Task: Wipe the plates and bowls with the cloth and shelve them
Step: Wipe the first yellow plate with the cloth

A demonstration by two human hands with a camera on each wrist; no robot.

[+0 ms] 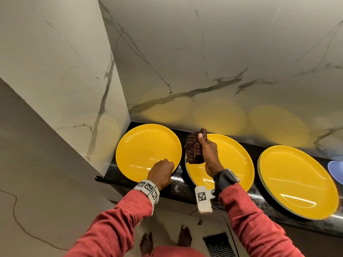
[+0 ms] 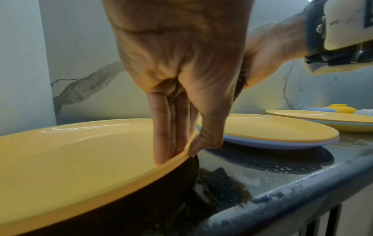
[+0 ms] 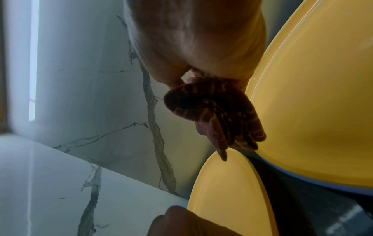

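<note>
Three yellow plates lie in a row on the black counter (image 1: 178,186). My left hand (image 1: 169,168) pinches the near right rim of the left plate (image 1: 146,149); in the left wrist view its fingers (image 2: 161,143) lie on the inside of the plate (image 2: 80,151) and the thumb hooks under the edge. My right hand (image 1: 201,145) grips a folded dark brown patterned cloth (image 1: 194,151) above the far left part of the middle plate (image 1: 232,160). The cloth (image 3: 214,111) hangs from the right hand between both plates. A pale blue plate (image 2: 262,142) lies under the middle one.
A third yellow plate stack (image 1: 297,180) sits to the right, with a blue dish (image 1: 336,171) at the frame edge and small bowls (image 2: 339,107) beyond. Marble walls (image 1: 204,62) close the back and the left corner. The counter's rounded front edge (image 2: 282,191) is wet.
</note>
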